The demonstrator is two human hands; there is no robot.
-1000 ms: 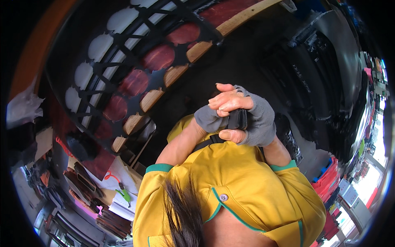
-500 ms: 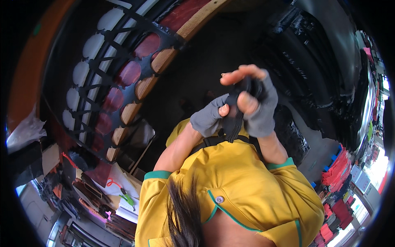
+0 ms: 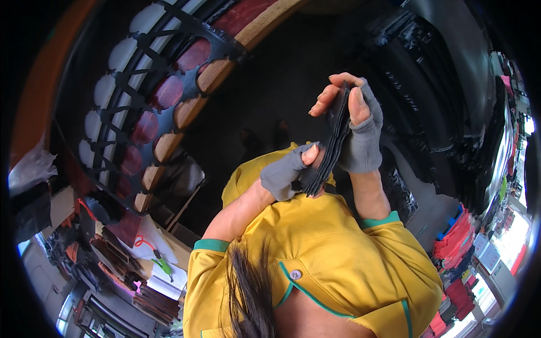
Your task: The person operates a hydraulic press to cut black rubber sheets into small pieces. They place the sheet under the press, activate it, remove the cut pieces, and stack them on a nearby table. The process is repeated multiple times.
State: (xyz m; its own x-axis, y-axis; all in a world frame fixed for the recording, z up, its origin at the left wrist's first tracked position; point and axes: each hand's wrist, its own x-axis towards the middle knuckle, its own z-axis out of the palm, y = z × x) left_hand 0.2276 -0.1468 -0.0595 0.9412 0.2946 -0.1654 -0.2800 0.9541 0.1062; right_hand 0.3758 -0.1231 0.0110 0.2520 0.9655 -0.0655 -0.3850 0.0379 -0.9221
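Between my hands is a stack of thin black strips (image 3: 328, 155), standing on edge with their layered edges showing. My left hand (image 3: 286, 172), in a grey fingerless glove, grips the lower end, its thumb pressed on the near face. At the upper end my right hand (image 3: 360, 127), gloved the same way, is wrapped round the strips. Its thumb lies along one side and its fingers bend over the other. The stack is tilted, its top leaning right, in front of my yellow shirt. What the strips are made of I cannot tell.
On the left lies a black sheet with round cut-outs (image 3: 197, 53) over a wooden edge (image 3: 189, 112). Large black sheets (image 3: 417, 84) are piled at the right. Red pieces (image 3: 453, 239) sit lower right. A green-handled tool (image 3: 163, 267) rests on papers lower left.
The black strips have turned from a blurred, bunched position to an upright, lined-up stack. My right hand has risen slightly, and my left hand has shifted a little down along them.
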